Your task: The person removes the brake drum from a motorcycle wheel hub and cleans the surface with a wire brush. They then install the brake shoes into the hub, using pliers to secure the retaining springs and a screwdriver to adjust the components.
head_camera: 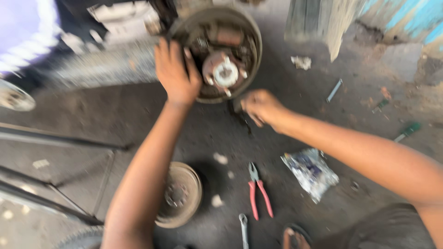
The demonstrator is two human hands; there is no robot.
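A round brake assembly (pixel 240 27) with a pale hub (pixel 225 72) in its middle hangs at the top of the view. My left hand (pixel 175 71) rests flat against its left rim, fingers spread upward. My right hand (pixel 260 107) is closed just below the assembly's lower edge, pinching a small dark tool or part (pixel 241 117) that I cannot identify in the blur.
A removed brake drum (pixel 181 193) lies on the dark ground beneath my left arm. Red-handled pliers (pixel 258 191), a wrench (pixel 243 228) and a crumpled plastic packet (pixel 311 171) lie nearby. Loose tools (pixel 334 90) are scattered at right. Another person's striped sleeve (pixel 23 32) is at upper left.
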